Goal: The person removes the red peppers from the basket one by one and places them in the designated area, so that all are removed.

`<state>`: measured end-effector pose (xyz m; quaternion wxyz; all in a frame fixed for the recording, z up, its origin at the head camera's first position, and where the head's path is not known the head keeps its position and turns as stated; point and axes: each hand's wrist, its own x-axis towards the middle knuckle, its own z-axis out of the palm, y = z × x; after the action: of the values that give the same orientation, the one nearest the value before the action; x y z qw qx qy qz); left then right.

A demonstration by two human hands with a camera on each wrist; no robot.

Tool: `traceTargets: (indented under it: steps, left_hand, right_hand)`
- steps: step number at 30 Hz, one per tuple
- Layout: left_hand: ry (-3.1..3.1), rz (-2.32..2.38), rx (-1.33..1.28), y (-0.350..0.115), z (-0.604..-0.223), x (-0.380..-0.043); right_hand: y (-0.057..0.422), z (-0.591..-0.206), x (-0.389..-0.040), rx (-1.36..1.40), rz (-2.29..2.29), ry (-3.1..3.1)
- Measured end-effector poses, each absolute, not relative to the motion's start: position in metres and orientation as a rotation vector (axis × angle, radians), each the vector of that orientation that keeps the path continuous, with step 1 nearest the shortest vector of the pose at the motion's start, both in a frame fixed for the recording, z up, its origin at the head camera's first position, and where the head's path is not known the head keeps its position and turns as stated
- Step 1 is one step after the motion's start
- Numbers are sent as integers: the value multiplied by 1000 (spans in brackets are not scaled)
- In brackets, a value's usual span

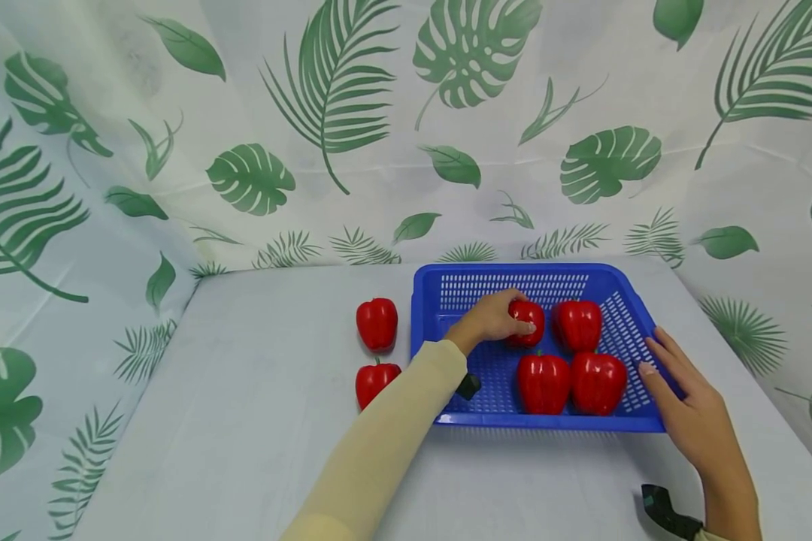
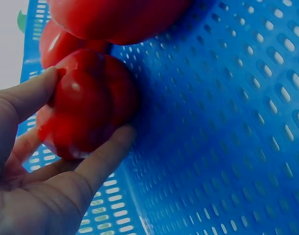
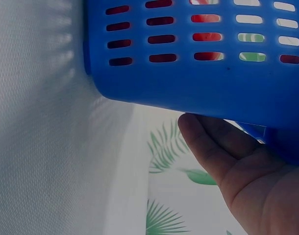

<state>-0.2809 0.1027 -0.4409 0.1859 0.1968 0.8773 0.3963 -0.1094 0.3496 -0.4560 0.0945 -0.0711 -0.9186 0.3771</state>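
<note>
My left hand reaches into the blue plastic basket and grips a red bell pepper, thumb on one side and fingers on the other. In the left wrist view, this bell pepper lies between the thumb and fingers, close by other peppers. At the basket's right side, my right hand holds the rim, thumb over the inner side. The right wrist view shows its fingers against the basket's outer wall. Three more red bell peppers sit in the basket's right half.
Two red bell peppers stand on the white table left of the basket, one farther back and one nearer, partly covered by my left sleeve. A leaf-printed curtain hangs behind the table.
</note>
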Motion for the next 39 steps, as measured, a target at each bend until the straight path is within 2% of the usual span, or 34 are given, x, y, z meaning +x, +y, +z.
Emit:
traceTargets:
  steps: [11, 39]
  left_hand:
    - [2472, 1161, 452, 98, -436, -281]
    - [2339, 1470, 501, 68, -402, -271]
  right_hand:
    - [349, -456, -110, -225, 1125, -2727]
    - [349, -456, -111, -232, 1122, -2733]
